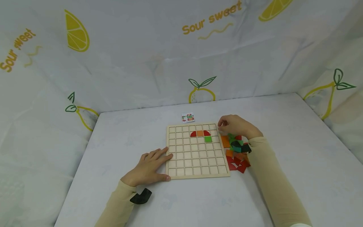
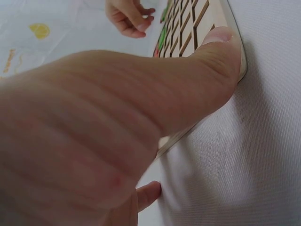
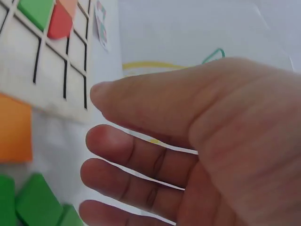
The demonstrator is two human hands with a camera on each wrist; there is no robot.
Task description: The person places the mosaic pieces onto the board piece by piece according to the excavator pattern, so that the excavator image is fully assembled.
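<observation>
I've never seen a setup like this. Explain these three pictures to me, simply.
There is no machine here, just a person's two bare hands. The widest picture comes from a camera worn on the head, looking forward and down. The other two come from cameras on the wrists, so each shows one hand up close.

On the white table lies a wooden board marked into squares. Two red pieces, an orange piece and a green piece sit on it. A small picture card lies beyond it, and loose colored pieces lie to its right.

The left hand touches the board's left edge; the right hand is near its far right corner, holding nothing that shows.
</observation>
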